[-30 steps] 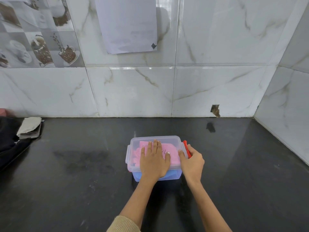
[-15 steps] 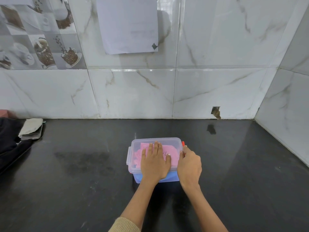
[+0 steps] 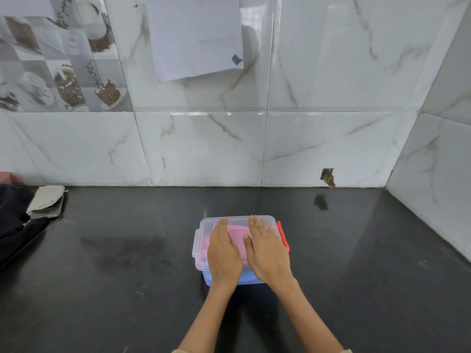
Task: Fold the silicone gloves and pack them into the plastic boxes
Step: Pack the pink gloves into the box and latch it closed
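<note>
Comparing with the view half a second back, we see the right hand (image 3: 267, 253) has left the red clip (image 3: 282, 235) at the box's 3 o'clock end and now lies flat on the clear lid (image 3: 204, 222), fingers straight and slightly spread. The left hand (image 3: 223, 253) has shifted toward the lid's 9 o'clock side; it too rests flat, fingers straight and together. Both hands hold nothing; they press palm-down on the lid, side by side. The plastic box (image 3: 251, 277), with its blue base, sits at about 6 o'clock on the counter, just in front of us. Through the lid, between the 2 hands, we make out the pink silicone gloves (image 3: 238, 233), folded inside. The red clip shows along the 3 o'clock end; whether it is latched we cannot tell. The hands cover much of the lid and its contents.

At 9 o'clock, well apart from the box, a pale cloth (image 3: 46, 200) lies on a grey flat object (image 3: 49, 214), touching a dark fabric (image 3: 15, 225) at the counter's edge.

The counter (image 3: 127, 276) is glossy black stone. Behind it at 12 o'clock rises a white marble-patterned tiled wall (image 3: 331, 136), with a paper sheet (image 3: 196, 36) hanging on it, coffee-themed tiles (image 3: 58, 72) toward 10 o'clock, and a small hole (image 3: 327, 177) low toward 2 o'clock.
</note>
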A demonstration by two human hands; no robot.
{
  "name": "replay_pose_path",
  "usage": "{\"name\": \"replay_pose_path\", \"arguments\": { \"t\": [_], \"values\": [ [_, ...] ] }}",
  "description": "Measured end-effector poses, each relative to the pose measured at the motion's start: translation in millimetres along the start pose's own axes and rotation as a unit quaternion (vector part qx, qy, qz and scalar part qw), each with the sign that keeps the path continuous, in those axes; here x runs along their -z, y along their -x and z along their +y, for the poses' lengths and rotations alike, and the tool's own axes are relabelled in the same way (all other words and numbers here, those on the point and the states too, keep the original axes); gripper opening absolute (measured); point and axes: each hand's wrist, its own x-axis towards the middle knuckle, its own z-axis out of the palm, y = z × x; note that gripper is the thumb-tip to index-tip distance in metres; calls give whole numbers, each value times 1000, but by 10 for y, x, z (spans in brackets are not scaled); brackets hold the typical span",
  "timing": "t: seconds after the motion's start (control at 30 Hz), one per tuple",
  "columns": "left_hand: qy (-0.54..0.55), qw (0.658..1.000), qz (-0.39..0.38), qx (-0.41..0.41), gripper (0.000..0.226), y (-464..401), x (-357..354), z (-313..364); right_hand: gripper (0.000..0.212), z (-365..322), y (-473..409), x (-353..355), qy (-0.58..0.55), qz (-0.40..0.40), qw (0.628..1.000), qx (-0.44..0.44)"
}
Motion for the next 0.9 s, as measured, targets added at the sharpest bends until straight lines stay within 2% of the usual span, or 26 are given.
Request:
{"name": "replay_pose_path", "arguments": {
  "t": [0.1,0.23,0.37,0.43,0.5,0.57,0.6,0.63,0.67,0.7,0.73,0.8,0.83,0.9],
  "values": [
    [-77,996,-43,-2,45,-33,-30,7,53,23,-3,-25,65,-71,995,16],
    [-295,950,-99,-40,51,-104,-25,-35,54,29,-18,-49,110,-103,988,20],
    [-356,918,-166,-49,54,-140,28,-84,54,40,-36,-67,119,-122,985,21],
    [-356,915,-180,-62,55,-159,65,-77,55,45,-48,-69,123,-126,984,21],
    [-303,938,-129,-107,53,-160,134,-64,55,51,-54,-72,124,-128,984,22],
    [-157,974,33,-160,52,-129,255,-53,56,56,-57,-70,121,-129,984,21],
    [-79,977,115,-161,52,-116,327,-51,56,54,-58,-69,120,-128,984,20],
    [-10,973,188,-133,54,-112,388,-81,56,54,-59,-66,122,-129,984,21],
    [58,968,233,-69,56,-109,440,-134,56,54,-60,-63,124,-131,983,23],
    [134,960,245,28,59,-103,479,-180,56,55,-62,-60,127,-133,983,24],
    [212,939,229,145,63,-99,501,-217,56,56,-62,-58,130,-133,982,25],
    [339,858,173,346,69,-60,479,-248,56,57,-62,-54,135,-132,982,28],
    [370,824,151,402,70,-14,456,-242,56,59,-60,-53,136,-133,981,29],
    [398,793,122,444,66,51,419,-219,56,59,-56,-55,137,-132,981,29]
  ]
}}
